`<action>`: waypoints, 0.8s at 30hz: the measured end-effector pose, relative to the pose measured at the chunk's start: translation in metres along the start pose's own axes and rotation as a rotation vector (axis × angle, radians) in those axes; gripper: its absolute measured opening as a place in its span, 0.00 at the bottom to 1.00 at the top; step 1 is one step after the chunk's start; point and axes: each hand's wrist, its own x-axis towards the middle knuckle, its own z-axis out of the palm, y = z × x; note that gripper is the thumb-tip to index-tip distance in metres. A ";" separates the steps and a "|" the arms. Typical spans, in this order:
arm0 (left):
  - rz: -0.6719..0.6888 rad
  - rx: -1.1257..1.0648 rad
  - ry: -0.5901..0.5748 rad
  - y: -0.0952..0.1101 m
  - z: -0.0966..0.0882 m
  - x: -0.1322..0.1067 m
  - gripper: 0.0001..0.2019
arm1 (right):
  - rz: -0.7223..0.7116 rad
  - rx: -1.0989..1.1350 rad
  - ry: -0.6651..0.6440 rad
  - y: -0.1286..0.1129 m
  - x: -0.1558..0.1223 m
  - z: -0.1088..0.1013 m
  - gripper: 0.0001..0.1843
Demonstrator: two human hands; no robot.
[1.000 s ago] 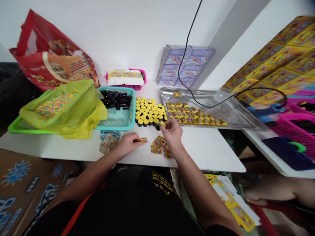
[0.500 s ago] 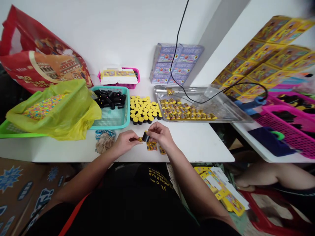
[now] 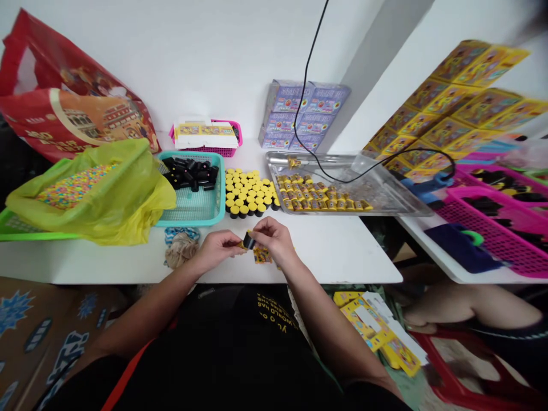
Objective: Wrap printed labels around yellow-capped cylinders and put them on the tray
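Observation:
Over the front of the white table, my right hand point(image 3: 272, 240) grips a small black canister point(image 3: 249, 240) with a yellow lid, tilted on its side. My left hand point(image 3: 220, 249) pinches a small yellow printed sticker point(image 3: 240, 245), its edge at the canister's side. Whether the sticker is stuck down there I cannot tell. Under my right hand lie more printed stickers point(image 3: 262, 255), partly covered. Behind my hands stand several yellow-capped black canisters point(image 3: 250, 191) in a close group. Canisters with printed wraps point(image 3: 319, 197) lie in rows on a metal tray point(image 3: 394, 200).
A teal basket point(image 3: 192, 214) holds black canisters. Left of it, a yellow bag point(image 3: 141, 194) contains colourful beads point(image 3: 75, 185). A crumpled cloth point(image 3: 182, 249) lies near my left wrist. A black cable point(image 3: 306, 80) hangs over the tray. At right are pink baskets point(image 3: 483, 220) and another person's leg point(image 3: 475, 308).
The canister in my right hand has shifted slightly left, closer to my left fingers and the sticker. The whole view has turned a little.

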 end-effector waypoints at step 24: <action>-0.280 -0.673 -0.080 -0.021 0.024 0.002 0.23 | -0.156 -0.115 0.042 -0.001 -0.009 0.006 0.14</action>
